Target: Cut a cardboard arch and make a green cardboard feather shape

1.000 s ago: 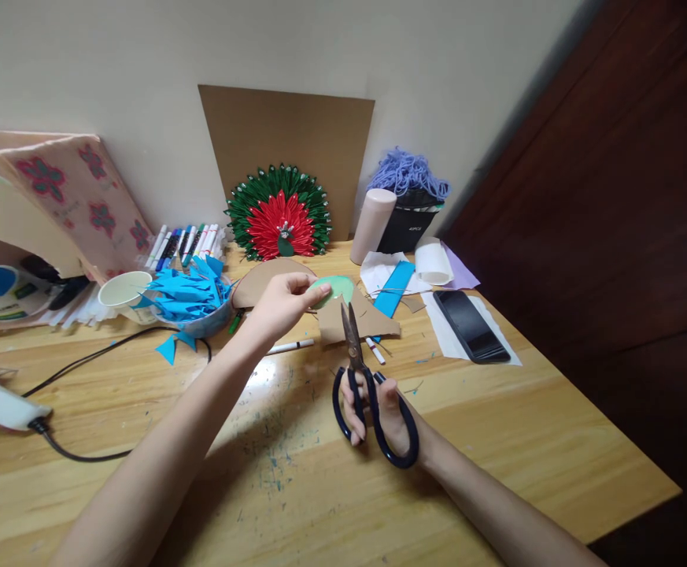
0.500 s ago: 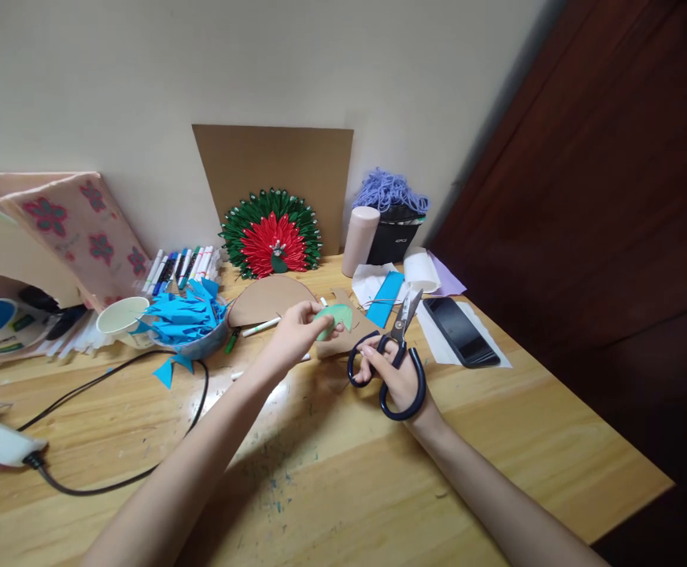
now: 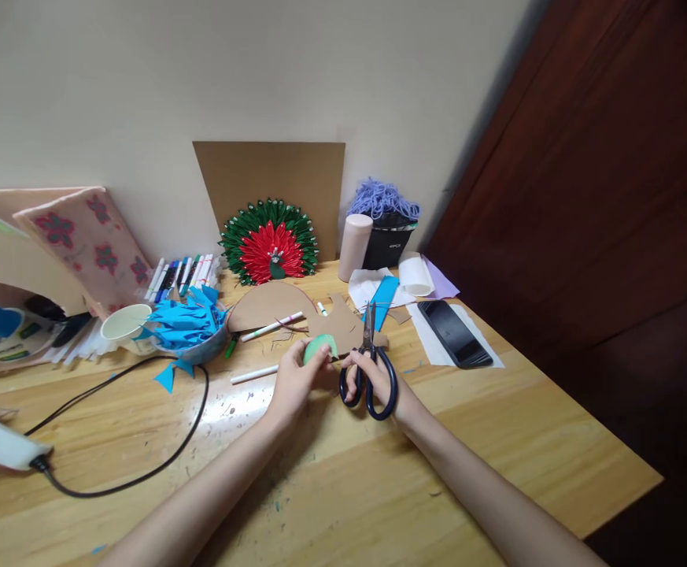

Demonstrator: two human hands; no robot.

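Between the thumb and fingers of my left hand (image 3: 297,378) is a small light green piece (image 3: 318,346) with a rounded edge. My right hand (image 3: 378,383) has its fingers through the handles of dark-handled scissors (image 3: 369,339), whose blades point up and away and look nearly closed. The scissors are just right of the green piece, not touching it. Behind both hands lie a cut piece of brown cardboard (image 3: 336,319) and a cardboard half-round (image 3: 269,305). White markers (image 3: 272,326) rest to the left of them.
A bowl of blue paper pieces (image 3: 193,346), a paper cup (image 3: 127,324) and a glue gun (image 3: 1,441) with a looping black cord are at left. A red and green peacock craft (image 3: 272,244) and a pink bottle (image 3: 356,246) stand behind. A phone (image 3: 455,334) lies at right.
Both hands have come lower and nearer to me. The scissors have turned more upright, and their blades have closed together. The green piece remains in my left hand.
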